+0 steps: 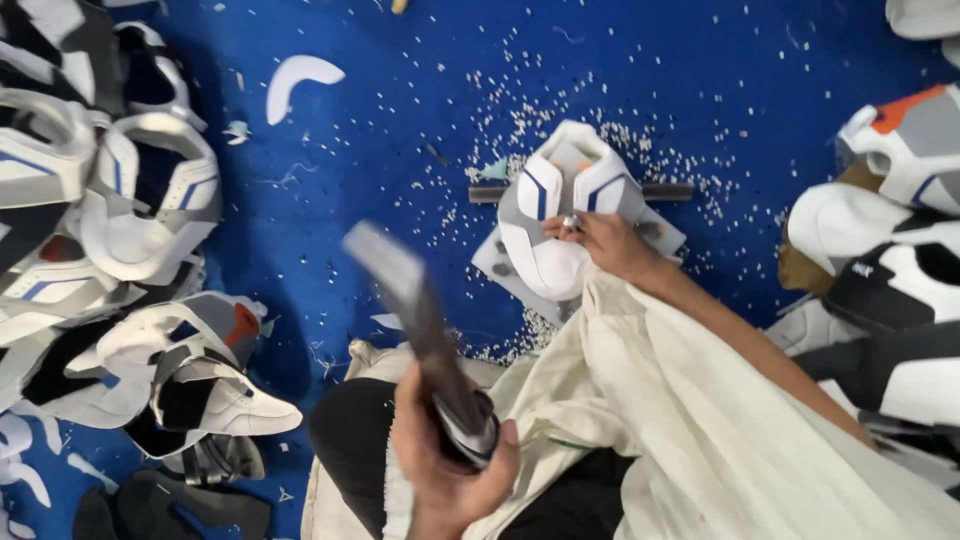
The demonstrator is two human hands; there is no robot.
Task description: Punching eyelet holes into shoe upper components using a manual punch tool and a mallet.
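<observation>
My left hand [450, 470] is low in the middle of the view, shut on the handle of a hammer-like tool [405, 300]. The tool is raised and blurred, its head pointing up and to the left. My right hand [600, 240] reaches forward from the right, a ring on one finger. Its fingers press on a white shoe upper [555, 200] with blue stripes and grey panels. That upper sits on a dark metal bar [668, 191] over the blue floor covering [400, 130]. A cream cloth [680, 420] lies across my lap.
Piles of white, grey, black and orange shoe uppers lie at the left [150, 200] and at the right [890, 240]. Small white scraps [520, 110] are scattered around the bar. A curved white cut piece [298, 75] lies further back, and dark pieces [170, 505] at the lower left.
</observation>
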